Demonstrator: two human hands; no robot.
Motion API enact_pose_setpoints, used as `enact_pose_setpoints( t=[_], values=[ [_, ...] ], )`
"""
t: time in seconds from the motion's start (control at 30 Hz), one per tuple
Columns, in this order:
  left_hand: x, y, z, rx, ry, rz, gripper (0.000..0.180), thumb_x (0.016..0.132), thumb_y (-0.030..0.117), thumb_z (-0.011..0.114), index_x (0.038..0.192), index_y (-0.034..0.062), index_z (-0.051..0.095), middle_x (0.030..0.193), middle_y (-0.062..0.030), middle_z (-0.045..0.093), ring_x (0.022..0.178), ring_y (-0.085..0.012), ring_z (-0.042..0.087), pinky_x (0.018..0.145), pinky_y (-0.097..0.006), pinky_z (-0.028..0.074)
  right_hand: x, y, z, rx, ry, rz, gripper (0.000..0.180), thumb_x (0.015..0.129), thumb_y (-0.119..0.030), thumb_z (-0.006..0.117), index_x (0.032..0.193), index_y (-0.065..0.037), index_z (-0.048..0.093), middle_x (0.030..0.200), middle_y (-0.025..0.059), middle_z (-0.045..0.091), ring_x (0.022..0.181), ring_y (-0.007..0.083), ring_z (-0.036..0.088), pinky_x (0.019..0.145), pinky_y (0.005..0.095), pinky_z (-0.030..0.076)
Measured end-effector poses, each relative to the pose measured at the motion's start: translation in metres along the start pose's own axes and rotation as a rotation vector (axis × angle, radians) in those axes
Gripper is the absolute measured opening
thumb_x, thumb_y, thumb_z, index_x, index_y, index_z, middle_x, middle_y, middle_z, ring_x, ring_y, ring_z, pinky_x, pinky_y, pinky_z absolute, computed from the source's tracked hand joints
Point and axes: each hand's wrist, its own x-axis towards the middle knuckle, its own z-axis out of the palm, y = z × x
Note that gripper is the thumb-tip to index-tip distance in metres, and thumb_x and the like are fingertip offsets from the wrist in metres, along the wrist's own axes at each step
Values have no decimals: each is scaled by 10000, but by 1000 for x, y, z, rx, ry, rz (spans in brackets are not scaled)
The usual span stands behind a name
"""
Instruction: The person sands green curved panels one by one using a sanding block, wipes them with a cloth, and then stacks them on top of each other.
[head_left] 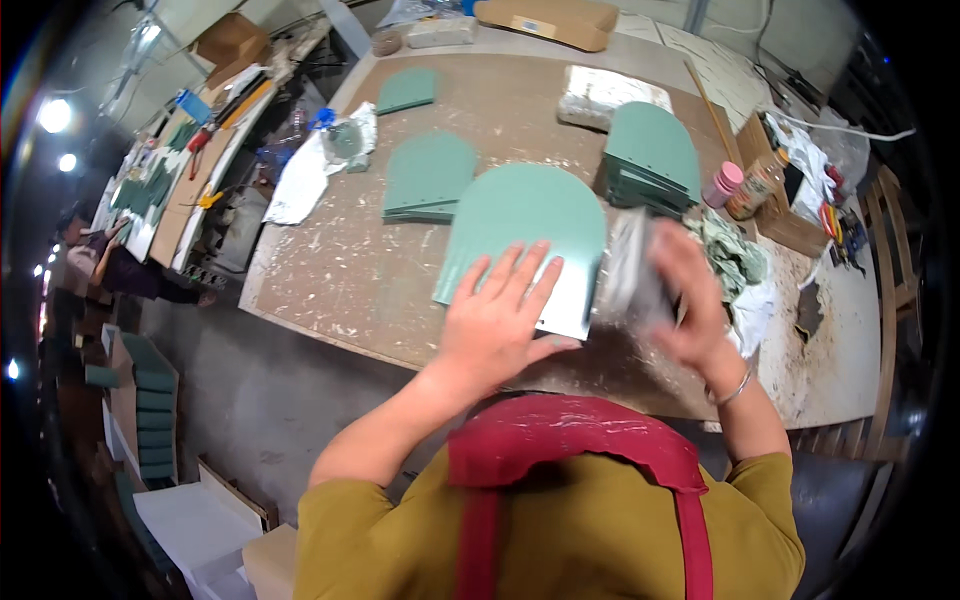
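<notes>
A sage-green panel [530,215] with a rounded far end lies flat on the table in front of me. My left hand [495,315] rests on its near part, fingers stretched out and holding nothing. Just right of the panel, my right hand [695,290] grips a grey-white, block-like thing [630,262], too smeared by motion to name. Smaller arched green panels lie around: a stack [430,172] to the left, a single one [408,88] farther back, and a taller stack [652,150] at the right.
The scuffed brown worktop [340,265] carries a white wrapped package [612,95] at the back. On the right stand a pink-capped jar [723,184], a bottle [757,184], a crumpled green cloth [732,255] and a cardboard box [797,228]. Another person [120,265] is at a left-hand bench.
</notes>
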Motion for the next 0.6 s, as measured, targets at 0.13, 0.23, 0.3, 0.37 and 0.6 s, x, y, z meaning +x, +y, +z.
enact_pose_setpoints(
  t=[0.13, 0.23, 0.3, 0.37, 0.6],
  values=[
    [-1, -3, 2, 41, -1, 31, 794, 799, 620, 652, 1393, 101, 555, 1468, -107, 518, 1302, -311, 532, 1052, -467, 404, -18, 8, 17, -265, -96, -35, 638, 810, -384, 746, 1384, -158, 584, 1314, 209, 567, 1103, 377, 614, 928, 453, 493],
    [2, -4, 0, 34, 21, 57, 770, 824, 621, 630, 1384, 98, 564, 1461, -115, 525, 1295, -322, 536, 1048, -473, 406, -6, 41, 7, -147, 48, 371, 627, 813, -347, 741, 1379, -132, 580, 1284, 240, 561, 1088, 411, 599, 931, 448, 487],
    [2, -3, -2, 57, 2, 54, 766, 824, 626, 624, 1374, 95, 575, 1454, -122, 531, 1283, -325, 546, 1043, -468, 408, -13, 15, 4, -256, 13, 142, 659, 787, -375, 767, 1374, -136, 586, 1274, 233, 569, 1088, 399, 604, 928, 464, 484],
    [0, -5, -3, 71, -6, 51, 765, 823, 627, 625, 1370, 94, 579, 1451, -126, 534, 1277, -326, 551, 1040, -466, 411, -13, -21, 13, -214, -150, -45, 698, 764, -386, 788, 1385, -146, 582, 1280, 221, 570, 1100, 389, 605, 931, 476, 484],
    [1, -6, -1, 15, 59, 74, 712, 810, 574, 672, 1342, 106, 603, 1413, -94, 572, 1249, -306, 574, 1021, -442, 429, 57, 13, 9, -168, -99, 420, 546, 896, -402, 661, 1316, -58, 605, 1150, 201, 627, 1004, 381, 639, 870, 432, 507]
  ],
)
